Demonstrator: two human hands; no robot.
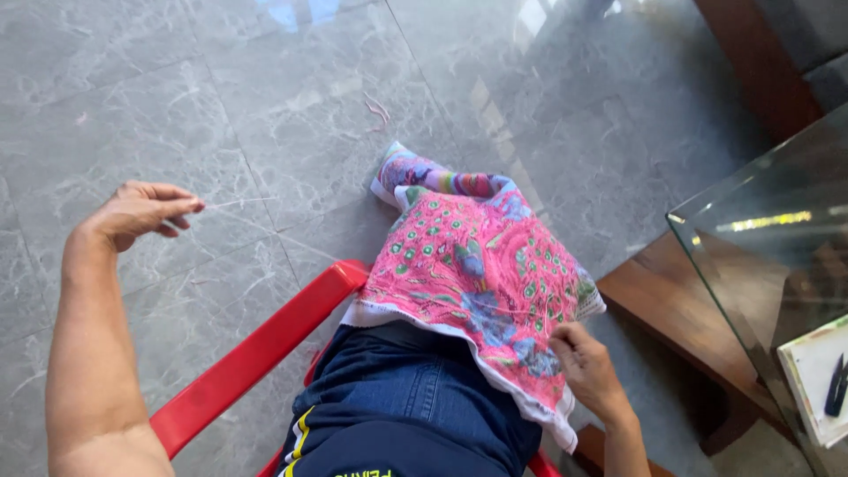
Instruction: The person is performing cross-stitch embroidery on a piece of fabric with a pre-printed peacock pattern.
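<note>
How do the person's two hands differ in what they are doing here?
The left hand is raised out to the side above the grey floor, fingertips pinched on a thin thread; the right hand rests low on the knee, gripping the edge of the pink patterned cloth. The left arm is stretched out, the right bent close. Both are bare.
</note>
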